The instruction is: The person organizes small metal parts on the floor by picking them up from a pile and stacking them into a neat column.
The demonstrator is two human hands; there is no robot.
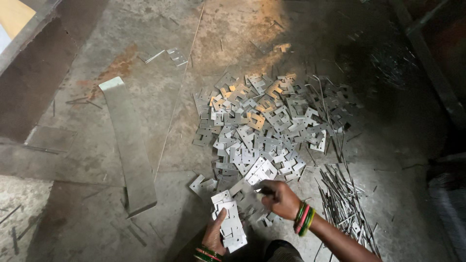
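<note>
Head view, looking straight down at a concrete floor (87,160). Big pile of flat metal plates (264,123) spread across the middle. Just below the pile's near edge, right hand (281,198), fingers curled and pinching down on a plate at the pile's fringe. Left of that and nearer the bottom edge, left hand (213,237), thumb clamped over a small stack of plates (229,223) held fanned in the palm. Coloured bangles (303,219) at the right wrist. Right of the pile, a bundle of thin metal strips (342,196). Left of the pile, well apart, one long metal sheet (128,145) lying flat.
</note>
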